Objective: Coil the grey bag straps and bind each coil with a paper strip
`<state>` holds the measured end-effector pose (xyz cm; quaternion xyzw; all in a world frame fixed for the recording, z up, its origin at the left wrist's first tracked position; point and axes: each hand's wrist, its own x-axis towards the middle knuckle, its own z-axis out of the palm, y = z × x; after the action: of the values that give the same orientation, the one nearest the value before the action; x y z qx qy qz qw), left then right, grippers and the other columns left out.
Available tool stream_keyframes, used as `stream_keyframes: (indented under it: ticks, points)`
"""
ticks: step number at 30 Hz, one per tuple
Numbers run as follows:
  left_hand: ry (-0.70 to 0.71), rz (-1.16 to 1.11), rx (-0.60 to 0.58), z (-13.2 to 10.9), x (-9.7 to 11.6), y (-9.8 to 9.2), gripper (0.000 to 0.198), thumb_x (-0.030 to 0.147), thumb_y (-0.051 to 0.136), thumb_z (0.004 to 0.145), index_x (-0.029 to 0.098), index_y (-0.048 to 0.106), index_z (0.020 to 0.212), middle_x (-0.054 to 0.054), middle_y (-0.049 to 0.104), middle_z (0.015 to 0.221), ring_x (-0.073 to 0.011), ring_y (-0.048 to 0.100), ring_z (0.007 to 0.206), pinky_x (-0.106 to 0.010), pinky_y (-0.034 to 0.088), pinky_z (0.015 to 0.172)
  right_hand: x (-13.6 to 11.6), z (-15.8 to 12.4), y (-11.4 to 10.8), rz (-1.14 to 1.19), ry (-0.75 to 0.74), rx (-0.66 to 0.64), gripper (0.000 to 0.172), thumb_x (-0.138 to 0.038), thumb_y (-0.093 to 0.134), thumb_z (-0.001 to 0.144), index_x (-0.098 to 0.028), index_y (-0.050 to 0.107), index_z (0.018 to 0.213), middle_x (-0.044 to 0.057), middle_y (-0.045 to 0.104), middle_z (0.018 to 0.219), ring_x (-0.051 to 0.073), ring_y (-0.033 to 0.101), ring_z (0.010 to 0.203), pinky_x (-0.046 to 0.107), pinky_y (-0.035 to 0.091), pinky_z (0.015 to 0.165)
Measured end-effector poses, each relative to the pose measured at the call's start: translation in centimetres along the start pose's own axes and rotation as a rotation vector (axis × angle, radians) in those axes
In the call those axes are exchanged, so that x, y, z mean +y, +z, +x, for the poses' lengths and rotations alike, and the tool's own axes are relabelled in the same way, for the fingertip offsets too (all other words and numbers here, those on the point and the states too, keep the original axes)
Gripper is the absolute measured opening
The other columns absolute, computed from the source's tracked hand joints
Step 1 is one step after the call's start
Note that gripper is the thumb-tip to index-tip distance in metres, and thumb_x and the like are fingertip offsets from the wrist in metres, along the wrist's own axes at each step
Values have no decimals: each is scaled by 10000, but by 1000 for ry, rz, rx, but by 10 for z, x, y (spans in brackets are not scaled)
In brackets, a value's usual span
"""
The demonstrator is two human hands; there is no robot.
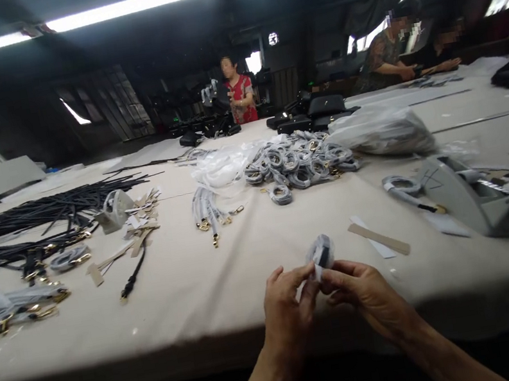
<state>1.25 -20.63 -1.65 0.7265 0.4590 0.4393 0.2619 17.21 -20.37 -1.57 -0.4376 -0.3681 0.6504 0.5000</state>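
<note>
While both hands stay closed on it just above the near table edge, a small coiled strap (321, 253) sits pinched between the fingertips, its smooth band wound tight in grey and dark turns, with a white paper slip (317, 271) sticking out below. The left hand (285, 315) holds it from the left, the right hand (367, 295) from the right, and their fingers hide its lower part. Farther out on the cream table (167, 309), grey coils (298, 160) lie heaped beside a crinkled plastic bag (381, 133). Black straps (34, 217) sprawl left, and an angular grey bag (470, 193) lies tilted right. Far off stands a person in a red top (239, 92).
</note>
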Motion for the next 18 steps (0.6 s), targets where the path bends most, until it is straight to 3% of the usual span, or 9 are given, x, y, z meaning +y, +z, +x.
stream_keyframes:
  ticks: [3,6,14,18]
  points:
    - [-306,-382,-99,16,5,5,302,340,665,837,181,709,1090,-88,744,1006,-199,680,740,-365,550,776,-4,-3,-7,-77,-97,95,332,-413,827,709,-150,776,906,-12,625,645,78,412,496,191,331,433]
    - [-450,-628,-136,25,4,17,382,394,743,744,150,698,1035,-92,716,964,-162,619,644,-253,483,562,-8,-4,-13,-91,-127,128,342,-430,816,708,-169,773,925,-5,648,709,73,368,494,212,274,440]
    - [-487,-841,-62,37,17,48,399,425,847,608,171,676,864,-61,712,864,-231,641,850,-279,488,754,-21,-7,-25,-41,-176,138,278,-394,837,696,-171,753,838,-39,572,634,61,345,512,203,305,487]
    - [-501,-832,-44,42,28,54,395,439,845,597,176,690,846,-49,704,808,-220,628,792,-266,478,688,-28,-10,-29,-100,-154,130,317,-412,820,704,-174,748,900,-20,623,714,52,346,499,199,279,454]
